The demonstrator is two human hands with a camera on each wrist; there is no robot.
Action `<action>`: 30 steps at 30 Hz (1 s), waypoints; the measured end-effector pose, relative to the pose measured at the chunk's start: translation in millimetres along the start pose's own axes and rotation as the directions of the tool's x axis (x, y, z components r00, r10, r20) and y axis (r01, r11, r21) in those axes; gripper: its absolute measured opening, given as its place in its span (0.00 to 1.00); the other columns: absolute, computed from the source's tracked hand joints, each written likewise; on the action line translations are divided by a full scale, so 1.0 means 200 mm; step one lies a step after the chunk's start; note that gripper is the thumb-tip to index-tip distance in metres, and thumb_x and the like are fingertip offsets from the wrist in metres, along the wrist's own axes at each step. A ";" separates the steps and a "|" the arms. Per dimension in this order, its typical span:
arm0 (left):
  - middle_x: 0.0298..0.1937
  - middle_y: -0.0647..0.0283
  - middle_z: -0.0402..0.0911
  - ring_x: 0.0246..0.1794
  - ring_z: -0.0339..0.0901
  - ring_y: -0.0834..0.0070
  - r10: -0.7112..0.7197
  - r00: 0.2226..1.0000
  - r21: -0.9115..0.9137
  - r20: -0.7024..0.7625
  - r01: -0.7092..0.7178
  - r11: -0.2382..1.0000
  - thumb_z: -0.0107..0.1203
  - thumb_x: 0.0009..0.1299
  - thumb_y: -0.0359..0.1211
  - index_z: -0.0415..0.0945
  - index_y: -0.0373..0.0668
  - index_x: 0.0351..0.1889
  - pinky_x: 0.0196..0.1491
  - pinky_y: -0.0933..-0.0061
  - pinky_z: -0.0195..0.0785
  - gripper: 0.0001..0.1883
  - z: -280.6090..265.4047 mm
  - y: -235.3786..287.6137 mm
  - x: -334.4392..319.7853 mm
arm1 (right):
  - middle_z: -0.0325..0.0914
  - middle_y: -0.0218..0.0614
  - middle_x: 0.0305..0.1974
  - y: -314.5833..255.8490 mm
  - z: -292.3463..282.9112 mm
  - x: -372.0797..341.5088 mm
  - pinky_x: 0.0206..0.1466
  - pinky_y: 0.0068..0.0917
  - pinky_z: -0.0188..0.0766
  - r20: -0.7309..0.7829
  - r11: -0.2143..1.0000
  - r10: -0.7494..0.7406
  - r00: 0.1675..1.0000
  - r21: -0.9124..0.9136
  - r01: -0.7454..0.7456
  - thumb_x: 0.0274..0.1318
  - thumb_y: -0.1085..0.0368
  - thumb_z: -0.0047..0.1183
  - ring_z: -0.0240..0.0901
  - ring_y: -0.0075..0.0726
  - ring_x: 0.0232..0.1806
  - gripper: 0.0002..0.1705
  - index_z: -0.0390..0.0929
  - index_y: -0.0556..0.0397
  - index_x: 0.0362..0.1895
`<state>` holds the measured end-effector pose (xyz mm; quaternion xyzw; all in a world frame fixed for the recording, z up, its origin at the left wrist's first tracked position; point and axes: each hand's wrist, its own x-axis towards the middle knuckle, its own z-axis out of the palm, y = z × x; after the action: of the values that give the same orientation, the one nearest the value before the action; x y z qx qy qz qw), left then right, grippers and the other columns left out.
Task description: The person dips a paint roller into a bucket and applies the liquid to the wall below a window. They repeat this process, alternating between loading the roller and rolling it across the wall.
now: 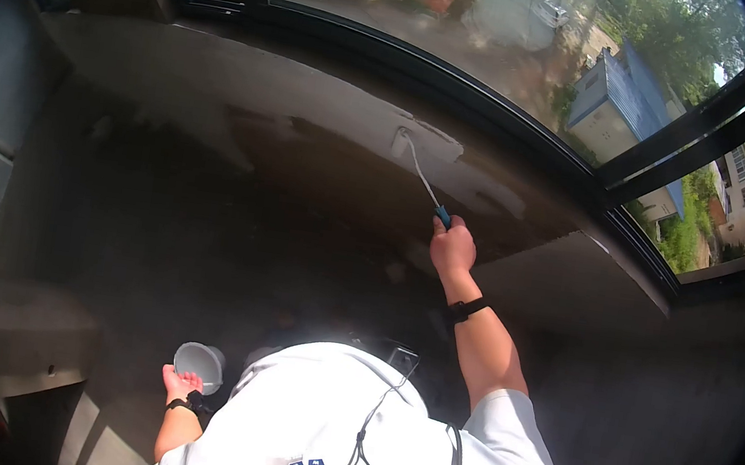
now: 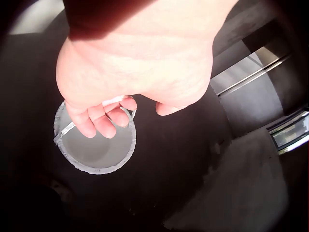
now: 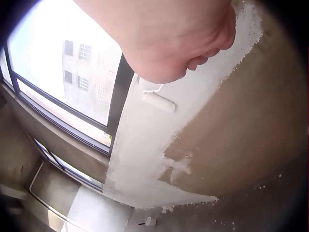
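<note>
A small paint roller with a blue handle point(image 1: 443, 216) is gripped by the right hand point(image 1: 453, 247), arm stretched toward the wall under the window. Its white roller head point(image 3: 159, 102) lies against the white-coated part of the wall point(image 3: 140, 145); beside that, the wall is bare brown point(image 3: 231, 125). The right hand point(image 3: 178, 43) hides the handle in the right wrist view. Low at the left, the left hand point(image 1: 181, 383) holds a white bucket point(image 1: 200, 365) by its wire handle. In the left wrist view, fingers of the left hand point(image 2: 135, 67) curl round the handle above the bucket's crusted rim point(image 2: 99, 170).
A dark-framed window point(image 1: 433, 62) runs above the wall, with buildings and trees outside. At the lower left is a concrete ledge point(image 1: 20, 337). Cables point(image 1: 361, 438) hang over the person's white shirt. A small white container point(image 3: 150, 221) stands at the bottom of the right wrist view.
</note>
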<state>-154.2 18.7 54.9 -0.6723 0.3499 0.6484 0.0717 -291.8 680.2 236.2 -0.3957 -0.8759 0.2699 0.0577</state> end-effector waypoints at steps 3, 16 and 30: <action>0.43 0.71 0.66 0.44 0.67 0.73 -0.012 1.000 -0.038 0.000 0.012 0.999 0.55 0.52 0.54 0.60 0.53 0.40 0.52 0.63 0.62 0.25 -0.11 0.06 0.05 | 0.80 0.51 0.41 -0.33 0.17 0.03 0.48 0.48 0.69 0.083 0.996 -0.086 0.993 0.009 0.086 0.63 0.49 0.49 0.74 0.62 0.47 0.21 0.75 0.54 0.46; 0.30 0.70 0.67 0.36 0.66 0.71 -0.057 0.998 0.074 0.028 0.055 0.996 0.55 0.53 0.57 0.61 0.52 0.31 0.49 0.62 0.61 0.24 -0.20 0.28 0.16 | 0.76 0.43 0.23 -0.75 0.57 0.00 0.31 0.37 0.71 0.306 0.973 -0.203 0.930 0.173 0.156 0.58 0.47 0.57 0.76 0.41 0.26 0.27 0.77 0.64 0.34; 0.22 0.68 0.73 0.21 0.71 0.77 0.078 0.762 0.436 0.643 -0.448 0.781 0.51 0.63 0.41 0.70 0.49 0.27 0.28 0.73 0.68 0.09 0.81 0.35 -0.19 | 0.72 0.30 0.21 -0.57 0.14 -0.60 0.19 0.23 0.62 0.788 0.994 -0.087 0.609 0.112 -0.003 0.64 0.52 0.53 0.65 0.21 0.18 0.20 0.77 0.59 0.35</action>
<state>-324.2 70.2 91.0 -0.3236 0.5806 0.6940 0.2766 -294.2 519.3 284.3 -0.2117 -0.8055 0.4596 -0.3084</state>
